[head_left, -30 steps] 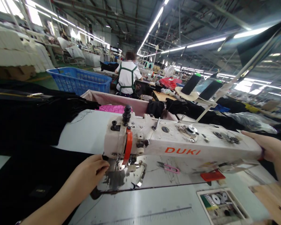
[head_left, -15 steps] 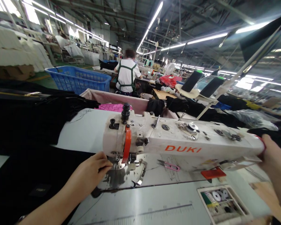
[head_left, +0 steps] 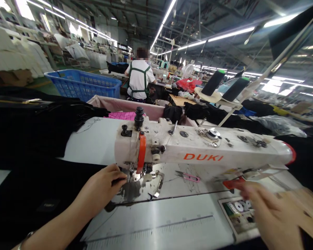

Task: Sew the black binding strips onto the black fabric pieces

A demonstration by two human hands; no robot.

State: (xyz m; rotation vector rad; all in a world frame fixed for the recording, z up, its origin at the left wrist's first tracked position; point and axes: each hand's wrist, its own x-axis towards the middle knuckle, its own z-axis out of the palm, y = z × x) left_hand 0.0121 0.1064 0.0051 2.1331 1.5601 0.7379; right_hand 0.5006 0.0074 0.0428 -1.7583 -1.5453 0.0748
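Right grip (head_left: pixel 272 211) lowered, beside red lever (head_left: pixel 230 184)

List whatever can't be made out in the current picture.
All in the head view:
1. Right hand: blurred, so contact with the red lever is uncertain.
2. Parts tray: right side hidden by that hand.
3. Left hand: its own fingers hide whatever they may pinch.
4. Label on the black fabric: too small and dark to read.
5. Wristband: cut off by the bottom edge.
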